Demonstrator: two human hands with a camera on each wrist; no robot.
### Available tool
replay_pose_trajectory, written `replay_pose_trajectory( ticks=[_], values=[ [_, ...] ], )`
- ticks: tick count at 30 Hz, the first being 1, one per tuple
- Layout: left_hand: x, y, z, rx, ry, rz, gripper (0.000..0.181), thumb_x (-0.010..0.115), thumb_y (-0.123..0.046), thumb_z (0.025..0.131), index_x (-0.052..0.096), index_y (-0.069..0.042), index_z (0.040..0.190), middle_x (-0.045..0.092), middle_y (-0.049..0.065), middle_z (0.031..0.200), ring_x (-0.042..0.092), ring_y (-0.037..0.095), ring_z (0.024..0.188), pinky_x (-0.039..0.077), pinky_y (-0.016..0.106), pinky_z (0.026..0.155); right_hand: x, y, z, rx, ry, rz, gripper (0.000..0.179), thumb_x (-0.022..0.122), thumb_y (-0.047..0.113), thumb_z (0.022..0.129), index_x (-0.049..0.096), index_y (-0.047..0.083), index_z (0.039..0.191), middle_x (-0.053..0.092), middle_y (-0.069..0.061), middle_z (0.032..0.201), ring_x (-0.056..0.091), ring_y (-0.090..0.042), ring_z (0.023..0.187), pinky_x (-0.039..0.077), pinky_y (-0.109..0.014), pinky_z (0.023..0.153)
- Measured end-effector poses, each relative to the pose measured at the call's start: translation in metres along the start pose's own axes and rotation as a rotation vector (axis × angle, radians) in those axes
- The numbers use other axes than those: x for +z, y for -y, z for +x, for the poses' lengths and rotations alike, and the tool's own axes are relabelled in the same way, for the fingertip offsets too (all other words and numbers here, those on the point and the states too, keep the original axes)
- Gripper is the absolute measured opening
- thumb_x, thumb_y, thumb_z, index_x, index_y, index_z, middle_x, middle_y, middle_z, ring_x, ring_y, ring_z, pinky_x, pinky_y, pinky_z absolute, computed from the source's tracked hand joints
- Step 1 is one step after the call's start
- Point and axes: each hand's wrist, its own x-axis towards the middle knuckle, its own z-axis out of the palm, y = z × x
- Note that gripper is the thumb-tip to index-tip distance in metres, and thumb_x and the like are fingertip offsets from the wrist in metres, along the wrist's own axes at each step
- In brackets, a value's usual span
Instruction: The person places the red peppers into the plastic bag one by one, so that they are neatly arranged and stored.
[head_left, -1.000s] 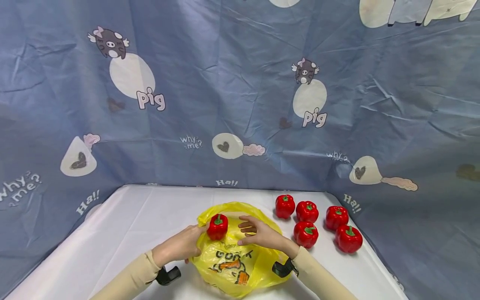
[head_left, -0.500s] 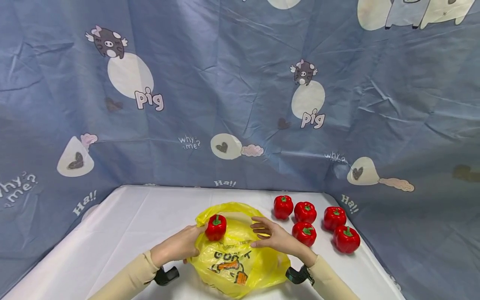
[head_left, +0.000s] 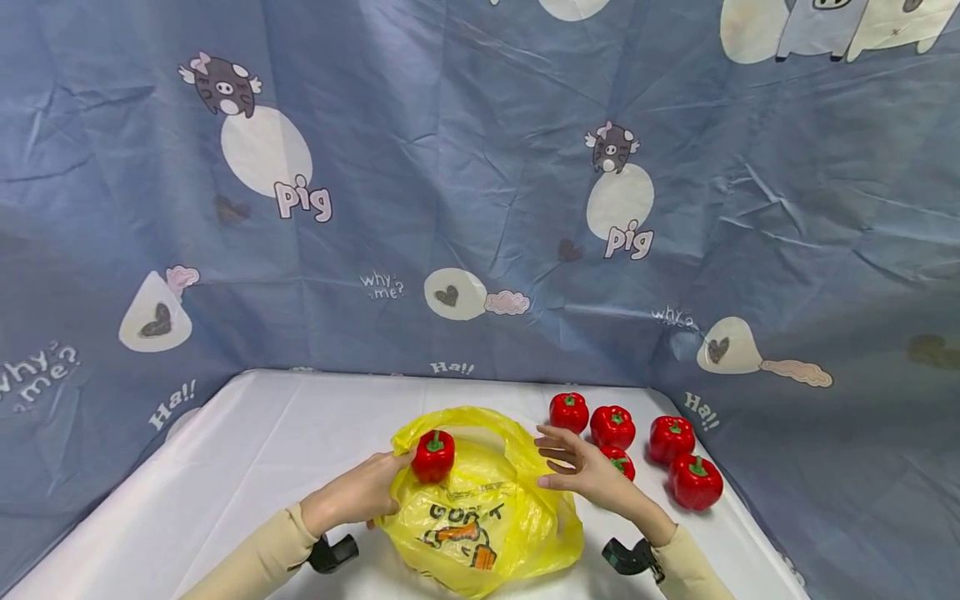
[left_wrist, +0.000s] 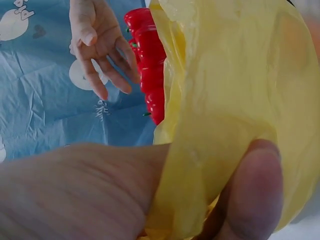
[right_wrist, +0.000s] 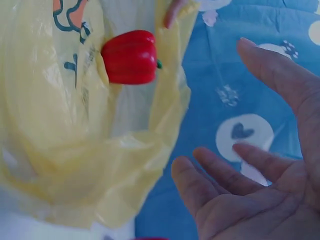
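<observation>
A yellow plastic bag (head_left: 517, 525) with printed lettering stands at the middle of the table, its mouth spread. My left hand (head_left: 360, 490) pinches the left edge of that mouth; in the left wrist view the thumb (left_wrist: 255, 195) presses on the thin plastic. One red bell pepper (head_left: 432, 457) with a green stem sits in the mouth, beside my left fingers. To the right of the bag, my right hand (head_left: 581, 468) is held up with fingers spread and nothing in it. It partly covers a red bell pepper (head_left: 618, 460) in the head view.
Several more red bell peppers stand at the right of the white table (head_left: 300, 433), among them a front one (head_left: 695, 483) and a back one (head_left: 568, 412). A blue printed curtain (head_left: 480, 208) hangs behind and along both sides.
My right hand has moved right, from over the bag's mouth to beyond its right edge, toward the peppers. My left hand and the pepper in the bag's mouth stay about where they were.
</observation>
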Motion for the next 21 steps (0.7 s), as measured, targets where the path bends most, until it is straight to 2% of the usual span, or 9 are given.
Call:
replay_pose_trajectory(
  ticks=[8, 14, 18, 21],
  values=[
    [0.000, 0.002, 0.000, 0.005, -0.006, -0.001, 0.077, 0.071, 0.009, 0.074, 0.041, 0.004, 0.144, 0.048, 0.031, 0.131, 0.054, 0.017, 0.042, 0.050, 0.028, 0.037, -0.025, -0.002, -0.021, -0.064, -0.062, -0.021, 0.070, 0.074, 0.018, 0.084, 0.040, 0.015, 0.145, 0.048, -0.016, 0.142, 0.043, -0.043, 0.133, 0.045, -0.046, 0.106],
    [0.002, 0.004, 0.000, 0.006, -0.008, -0.005, 0.078, 0.071, 0.009, 0.073, 0.040, 0.003, 0.144, 0.049, 0.030, 0.131, 0.054, 0.017, 0.042, 0.050, 0.028, 0.036, -0.041, -0.001, -0.036, -0.008, -0.136, -0.035, 0.070, 0.075, 0.022, 0.083, 0.041, 0.026, 0.144, 0.050, -0.010, 0.142, 0.046, -0.037, 0.133, 0.053, -0.032, 0.098],
    [0.002, 0.004, 0.001, 0.016, -0.010, -0.004, 0.078, 0.071, 0.010, 0.073, 0.040, 0.004, 0.144, 0.049, 0.031, 0.131, 0.054, 0.017, 0.041, 0.050, 0.028, 0.036, -0.052, -0.002, -0.042, -0.010, -0.193, -0.048, 0.070, 0.075, 0.023, 0.083, 0.041, 0.022, 0.144, 0.050, -0.007, 0.142, 0.045, -0.038, 0.133, 0.055, -0.027, 0.093],
    [0.002, 0.004, 0.002, 0.013, -0.010, -0.008, 0.079, 0.071, 0.010, 0.073, 0.039, 0.004, 0.145, 0.049, 0.031, 0.132, 0.054, 0.017, 0.041, 0.050, 0.028, 0.037, -0.061, -0.004, -0.045, -0.012, -0.217, -0.056, 0.070, 0.074, 0.020, 0.084, 0.040, 0.019, 0.145, 0.047, -0.011, 0.144, 0.043, -0.039, 0.134, 0.054, -0.028, 0.096]
  ],
)
